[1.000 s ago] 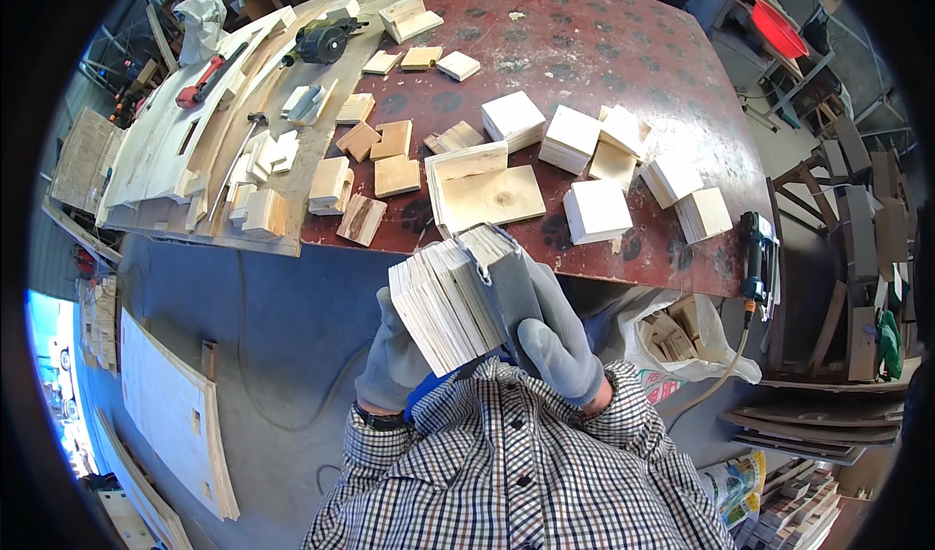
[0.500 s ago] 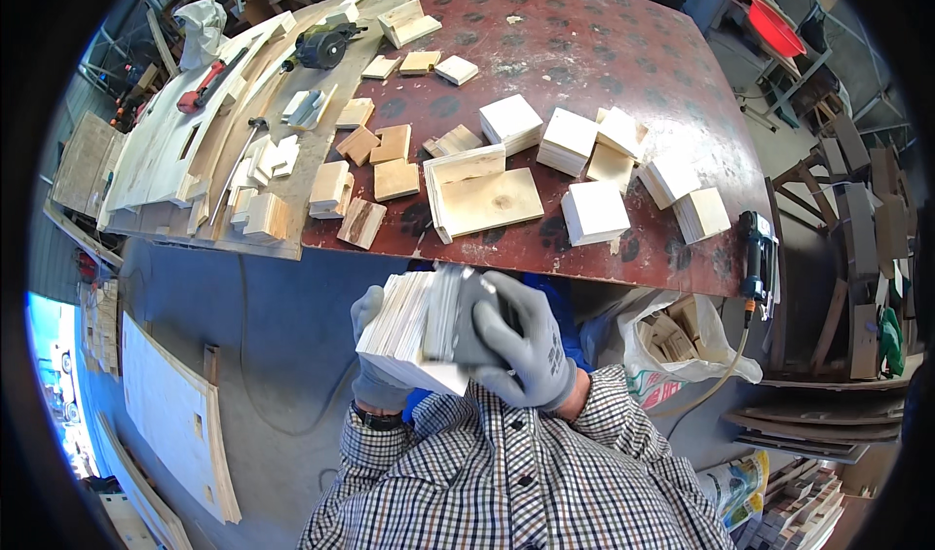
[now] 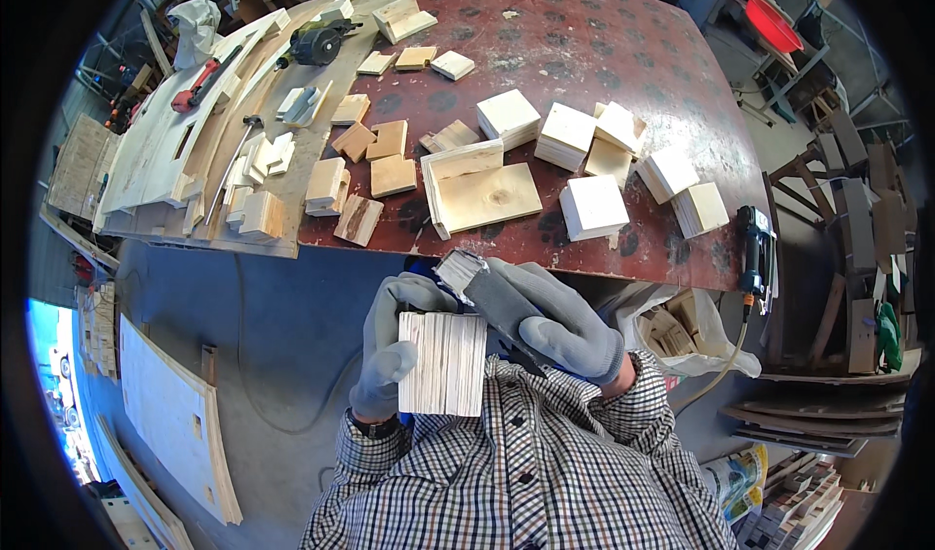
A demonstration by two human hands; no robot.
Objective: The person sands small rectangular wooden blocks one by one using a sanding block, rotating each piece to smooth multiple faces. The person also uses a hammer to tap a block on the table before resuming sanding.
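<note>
Just short of the red table [image 3: 604,54], the left hand [image 3: 388,341] clamps its fingers on a layered wood block [image 3: 443,365], judged part-worked, the right hand's [image 3: 570,326] fingers grip a dark block [image 3: 497,304], with completion of the pale blocks [image 3: 592,206] on the table undetermined.

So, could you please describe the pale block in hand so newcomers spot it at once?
Start at the red table. On its near side, the gloved left hand grips the striped wooden block. Unlike the table's loose blocks, it is held.
</note>
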